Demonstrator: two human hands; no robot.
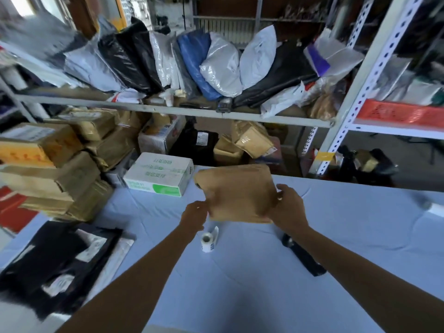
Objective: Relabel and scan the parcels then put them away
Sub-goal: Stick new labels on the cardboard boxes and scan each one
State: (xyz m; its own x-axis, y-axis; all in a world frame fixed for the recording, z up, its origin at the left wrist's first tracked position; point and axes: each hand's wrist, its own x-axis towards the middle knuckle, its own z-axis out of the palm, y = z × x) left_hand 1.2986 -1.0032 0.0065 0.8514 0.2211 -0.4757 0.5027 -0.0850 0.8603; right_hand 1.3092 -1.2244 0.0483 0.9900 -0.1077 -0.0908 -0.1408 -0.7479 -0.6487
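Brown padded parcel (236, 193) sits between both hands over the far middle of the table (264, 296). Its far edge reaches about to the table's back edge. Left hand (194, 215) grips the parcel's near-left corner and right hand (289, 205) grips its right edge, thumb on top. The fingers underneath are hidden. Cannot tell whether the parcel's underside touches the cloth.

Edges and clearance:
- Left of the parcel, a white box with green print (159, 174) stands just beside it at the table's back edge; the gap is narrow.
- Further left, a stack of cardboard boxes (48, 169) closes off that side.
- Black poly bags (55, 265) with white labels cover the near-left corner.
- Right of the parcel the cloth is open out to the table's right end.
- Just below the hands lies a label roll (208, 239), loose end curling up, and a black scanner (302, 255) lies partly under the right forearm — both near the parcel, apart from it.

Surface: light blue cloth, lightly creased.

Room: metal rack behind the table. Its shelf rail (168, 109) crosses above the parcel, carrying poly mailers (216, 66) in black, white, grey and blue, leaning on one another. Below the rail are more brown envelopes and boxes. A perforated upright (360, 80) stands at right — a red item (398, 112) lies on the shelf beyond it.
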